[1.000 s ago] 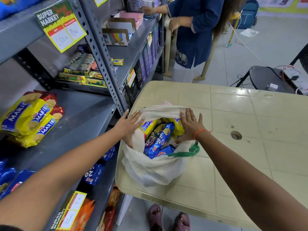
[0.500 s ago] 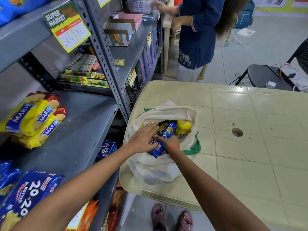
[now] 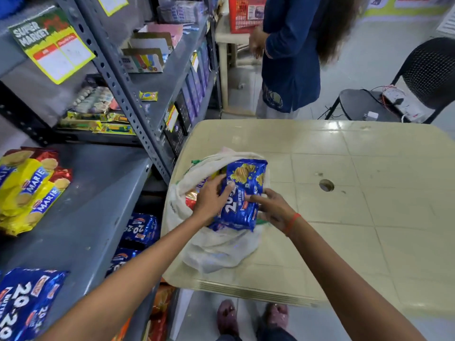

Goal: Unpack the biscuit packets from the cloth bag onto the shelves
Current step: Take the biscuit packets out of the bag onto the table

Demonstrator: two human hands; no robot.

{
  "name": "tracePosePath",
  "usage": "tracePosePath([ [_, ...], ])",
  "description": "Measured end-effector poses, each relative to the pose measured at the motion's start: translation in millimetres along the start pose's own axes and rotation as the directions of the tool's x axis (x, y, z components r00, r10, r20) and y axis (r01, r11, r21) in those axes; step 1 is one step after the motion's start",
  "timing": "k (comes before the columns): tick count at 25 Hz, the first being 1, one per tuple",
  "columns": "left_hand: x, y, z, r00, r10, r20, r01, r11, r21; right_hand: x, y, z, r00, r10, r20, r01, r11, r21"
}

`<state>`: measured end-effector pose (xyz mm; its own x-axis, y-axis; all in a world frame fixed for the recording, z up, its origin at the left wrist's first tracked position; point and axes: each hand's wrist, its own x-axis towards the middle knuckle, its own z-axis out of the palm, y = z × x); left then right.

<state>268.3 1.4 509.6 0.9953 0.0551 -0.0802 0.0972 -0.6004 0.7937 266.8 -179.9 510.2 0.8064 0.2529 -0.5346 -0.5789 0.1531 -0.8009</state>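
Presently, the cloth bag (image 3: 216, 244) lies slumped at the bench's (image 3: 369, 217) near-left corner, its mouth open toward the shelves. A blue biscuit packet (image 3: 242, 195) sits raised at the bag's mouth, held between both hands. The left hand (image 3: 211, 200) is closed on the packet's left edge, fingers curled over its face. The right hand (image 3: 273, 207) is partly open, with fingertips pressed to the packet's right side and lower corner; whether the thumb wraps beneath cannot be told. More packets, yellow and red among them, show inside the bag under the left hand, so the bag is not yet emptied.

Step in hand, as judged: lifting one packet clear of the bag. It is not yet free of the cloth at its lower end.

Beside the bench's left edge, the grey shelf (image 3: 98, 205) carries yellow packets (image 3: 32, 188) toward its back and a matching blue packet (image 3: 27, 299) at its near end, with bare surface between. A lower shelf holds further blue packets (image 3: 140, 230).

The next move likely calls for drawing the packet up and out, then carrying it left across the bench edge to the shelf, probably beside the matching blue stock. The bag is loose and may drag along; one hand may need to pin it.
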Motion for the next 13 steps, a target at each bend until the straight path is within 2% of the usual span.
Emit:
tracePosePath([
  [2, 5, 17, 28, 0.997, -0.058, 0.058, 0.069, 0.971, -0.227, -5, -12, -35, 1.000, -0.004, 0.007, 0.004, 0.999, 0.051],
  [4, 11, 32, 61, 0.996, -0.061, 0.064, 0.077, 0.952, -0.296, -8, -23, -73, 0.999, -0.035, 0.002, 0.035, 0.999, 0.038],
  [6, 14, 53, 96, 0.994, -0.066, 0.087, 0.089, 0.950, -0.299, -7, -26, -104, 0.988, -0.099, -0.120, 0.099, 0.995, -0.013],
  [9, 22, 77, 153, 0.971, -0.167, 0.170, 0.216, 0.919, -0.329, 13, -16, -144, 0.891, -0.165, -0.423, 0.117, 0.984, -0.137],
  [11, 30, 79, 179, 0.949, -0.244, 0.202, 0.293, 0.918, -0.269, 26, -5, -161, 0.863, -0.155, -0.481, 0.012, 0.958, -0.287],
  [13, 37, 69, 197, 0.931, -0.295, 0.216, 0.337, 0.921, -0.194, 39, 8, -174, 0.871, -0.130, -0.474, -0.082, 0.912, -0.401],
])
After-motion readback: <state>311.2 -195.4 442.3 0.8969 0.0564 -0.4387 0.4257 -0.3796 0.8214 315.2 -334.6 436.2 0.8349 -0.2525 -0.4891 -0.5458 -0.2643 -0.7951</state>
